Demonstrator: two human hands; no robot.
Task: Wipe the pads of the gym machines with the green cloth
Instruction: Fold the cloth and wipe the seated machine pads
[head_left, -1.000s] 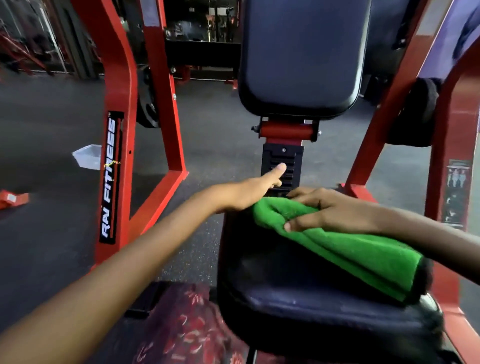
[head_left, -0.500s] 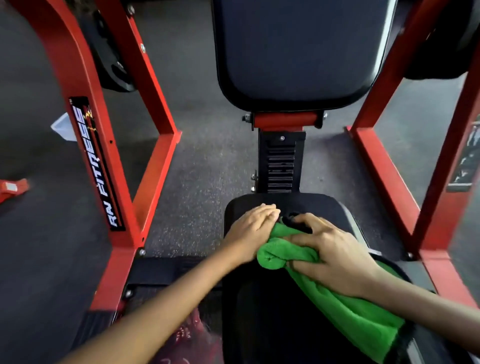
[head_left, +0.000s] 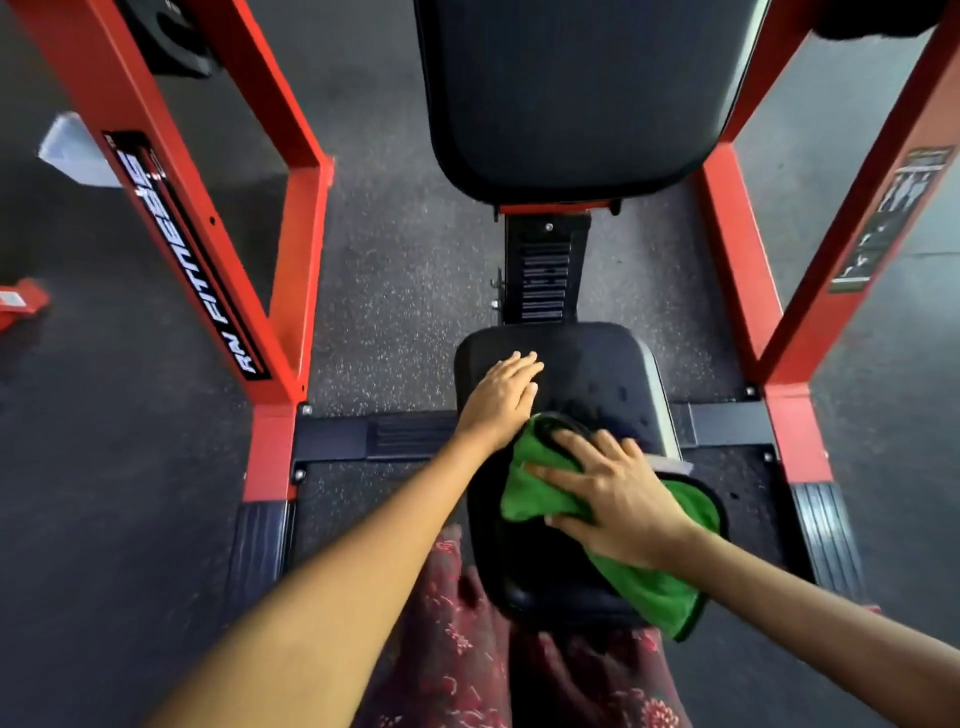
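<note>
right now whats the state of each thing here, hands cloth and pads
left hand: flat on the seat pad, fingers straight, holding nothing
right hand: fingers spread, pressing the green cloth down
green cloth: bunched, lying on the seat pad
seat pad: far part bare
back pad: upright, untouched

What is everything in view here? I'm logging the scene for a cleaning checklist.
seat pad: one, black, centre, under both hands.
back pad: one, black, top centre.
green cloth: one, on the seat pad, under the right hand.
frame posts: red, either side of the seat.
adjuster column: one, black, between the pads.
floor: dark, speckled.
patterned garment: dark red, bottom centre.
left hand: flat on the seat pad.
right hand: fingers spread, pressing the cloth.
</note>
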